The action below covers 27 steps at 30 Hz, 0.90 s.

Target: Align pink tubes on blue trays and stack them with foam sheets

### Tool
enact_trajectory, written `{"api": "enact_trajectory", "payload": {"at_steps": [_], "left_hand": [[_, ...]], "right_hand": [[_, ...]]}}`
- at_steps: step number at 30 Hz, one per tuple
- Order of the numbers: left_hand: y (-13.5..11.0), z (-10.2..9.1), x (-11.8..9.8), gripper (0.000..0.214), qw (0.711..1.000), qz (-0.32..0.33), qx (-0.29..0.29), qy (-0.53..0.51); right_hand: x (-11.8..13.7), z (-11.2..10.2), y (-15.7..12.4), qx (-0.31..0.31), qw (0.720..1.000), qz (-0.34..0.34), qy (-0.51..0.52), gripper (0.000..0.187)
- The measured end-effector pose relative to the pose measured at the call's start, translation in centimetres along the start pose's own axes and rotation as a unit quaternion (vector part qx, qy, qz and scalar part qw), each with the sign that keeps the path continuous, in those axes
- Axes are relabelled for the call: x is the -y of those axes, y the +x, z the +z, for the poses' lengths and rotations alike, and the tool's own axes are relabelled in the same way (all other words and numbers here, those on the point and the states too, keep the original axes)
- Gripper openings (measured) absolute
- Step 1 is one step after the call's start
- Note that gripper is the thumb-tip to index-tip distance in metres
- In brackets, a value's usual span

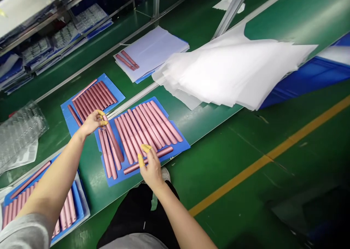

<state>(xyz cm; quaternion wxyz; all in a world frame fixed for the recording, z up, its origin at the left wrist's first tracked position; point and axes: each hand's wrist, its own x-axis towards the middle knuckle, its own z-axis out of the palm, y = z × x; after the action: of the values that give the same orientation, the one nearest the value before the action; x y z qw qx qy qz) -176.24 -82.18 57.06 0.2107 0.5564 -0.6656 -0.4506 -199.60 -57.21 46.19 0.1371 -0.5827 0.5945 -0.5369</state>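
The left hand (92, 124) grips the upper end of a slender pink metallic-looking tube (113, 139), which slants over a blue rectangular sheet (183, 146). The right hand (151, 170), thumb and fingers parted (yellow covers (141, 160) protect the fingertips), is over a crosswise pink tube (162, 153); contact cannot be determined. A row of pink tubes (150, 127) occupies much of the sheet; the gripped tube appears not yet aligned. The green worktop (213, 114) also carries fanned white sheets (218, 70). Beyond its edge, the green floor (314, 161) bears a yellow line (240, 175).

Tubes (148, 127) on centre board (181, 146) | 2nd board (116, 88) behind-left | 3rd board (77, 194) left | loose sheets (218, 72) right
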Motion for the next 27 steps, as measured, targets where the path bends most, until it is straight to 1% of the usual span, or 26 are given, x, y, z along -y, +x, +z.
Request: {"api": "enact_trajectory", "payload": {"at_steps": [2, 4, 6, 8, 9, 10, 11, 13, 14, 15, 17, 19, 21, 24, 27], "left_hand": [[-3.2, -0.7, -1.7, 0.064, 0.998, 0.039, -0.018, -0.052], [-7.0, -0.9, -3.5, 0.062, 0.991, 0.080, -0.042, -0.095], [-10.9, -0.2, -5.2, 0.058, 0.985, 0.106, -0.052, -0.125], [-14.4, 1.1, -6.6, 0.055, 0.979, 0.119, -0.044, -0.161], [-16.0, 1.9, -7.2, 0.054, 0.975, 0.124, -0.041, -0.182], [-17.3, 2.7, -7.6, 0.055, 0.970, 0.129, -0.042, -0.200], [-18.5, 3.4, -8.0, 0.056, 0.966, 0.138, -0.050, -0.211], [-20.3, 4.5, -8.2, 0.059, 0.959, 0.172, -0.086, -0.210], [-21.1, 4.8, -8.2, 0.059, 0.954, 0.197, -0.110, -0.198], [-21.7, 5.2, -8.1, 0.057, 0.948, 0.226, -0.135, -0.181], [-22.8, 5.7, -8.0, 0.049, 0.932, 0.281, -0.177, -0.145], [-23.6, 6.2, -8.0, 0.042, 0.914, 0.329, -0.207, -0.112], [-24.1, 6.5, -8.3, 0.037, 0.893, 0.374, -0.237, -0.082], [-24.3, 6.7, -9.4, 0.030, 0.851, 0.443, -0.280, -0.032], [-24.3, 6.2, -10.4, 0.029, 0.809, 0.500, -0.307, 0.019]], "right_hand": [[2.6, 1.1, 0.4, 0.030, 0.999, -0.001, 0.035, 0.042], [5.5, 1.8, 0.9, 0.055, 0.997, -0.002, 0.062, 0.050], [8.4, 2.1, 1.4, 0.072, 0.993, 0.007, 0.098, 0.061], [11.0, 1.6, 1.7, 0.091, 0.980, 0.050, 0.171, 0.068], [12.2, 1.1, 1.7, 0.112, 0.964, 0.087, 0.227, 0.068], [13.3, 0.4, 1.7, 0.138, 0.938, 0.131, 0.290, 0.067], [14.3, -0.5, 1.7, 0.164, 0.904, 0.175, 0.353, 0.066], [15.9, -2.4, 1.5, 0.203, 0.833, 0.248, 0.451, 0.064], [16.5, -3.4, 1.3, 0.210, 0.807, 0.272, 0.481, 0.064], [17.1, -4.4, 1.1, 0.209, 0.790, 0.289, 0.499, 0.065], [18.1, -6.0, 0.9, 0.197, 0.772, 0.315, 0.515, 0.064], [18.9, -7.1, 0.7, 0.184, 0.768, 0.332, 0.516, 0.060], [19.6, -7.7, 0.7, 0.174, 0.773, 0.336, 0.509, 0.056], [20.5, -8.2, 1.0, 0.175, 0.792, 0.327, 0.485, 0.059], [21.3, -8.4, 1.1, 0.186, 0.817, 0.312, 0.447, 0.065]]}}
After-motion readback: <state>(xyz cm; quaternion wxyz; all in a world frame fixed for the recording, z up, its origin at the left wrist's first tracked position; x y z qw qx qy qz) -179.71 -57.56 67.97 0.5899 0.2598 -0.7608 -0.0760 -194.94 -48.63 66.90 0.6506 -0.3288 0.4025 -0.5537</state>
